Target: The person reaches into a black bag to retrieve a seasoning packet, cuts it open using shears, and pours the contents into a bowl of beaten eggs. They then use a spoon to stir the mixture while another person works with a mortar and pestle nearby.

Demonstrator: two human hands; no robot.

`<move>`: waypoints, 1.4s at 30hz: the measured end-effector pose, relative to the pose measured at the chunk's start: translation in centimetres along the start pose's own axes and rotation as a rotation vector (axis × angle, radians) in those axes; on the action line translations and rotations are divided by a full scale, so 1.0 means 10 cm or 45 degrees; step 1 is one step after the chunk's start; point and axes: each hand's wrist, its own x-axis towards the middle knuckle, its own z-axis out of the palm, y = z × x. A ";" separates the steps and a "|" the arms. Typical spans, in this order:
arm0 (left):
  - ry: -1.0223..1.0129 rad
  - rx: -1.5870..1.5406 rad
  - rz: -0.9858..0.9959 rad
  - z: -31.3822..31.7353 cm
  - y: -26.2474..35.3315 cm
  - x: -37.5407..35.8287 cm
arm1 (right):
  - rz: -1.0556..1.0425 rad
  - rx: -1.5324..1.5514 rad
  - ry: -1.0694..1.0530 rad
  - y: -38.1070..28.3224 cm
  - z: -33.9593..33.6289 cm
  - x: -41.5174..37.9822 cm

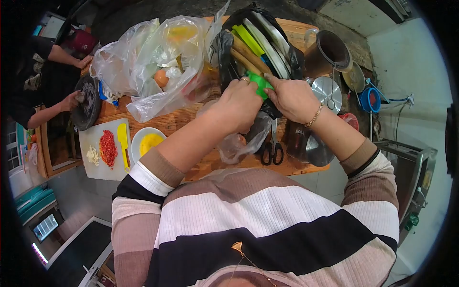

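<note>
Both my hands meet over a black plastic bag (282,55) full of kitchen tools on a wooden table (167,122). My left hand (239,103) and my right hand (291,98) both grip a bright green object (258,84) at the bag's mouth. Wooden handles (248,55) and a yellow-green utensil (248,39) stick out of the bag just behind my fingers. A bracelet circles my right wrist.
Clear plastic bags (158,62) with food lie left of my hands. Black scissors (272,148), metal pots (330,52), a white cutting board (103,150) with chopped chilli, a yellow knife (124,143) and a bowl (147,141) share the table. Another person's hands (76,98) work a dark grinding stone (88,103) at far left.
</note>
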 end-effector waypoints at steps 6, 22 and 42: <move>0.021 -0.046 0.025 0.02 0.03 -0.10 | -0.160 -0.192 0.080 0.14 0.26 0.09; 0.243 -0.201 0.059 0.01 -0.09 -0.17 | -0.096 0.015 0.085 0.28 -0.23 0.04; 0.394 -0.294 0.246 -0.13 -0.05 -0.12 | -0.227 0.010 -0.374 -0.06 -0.11 0.37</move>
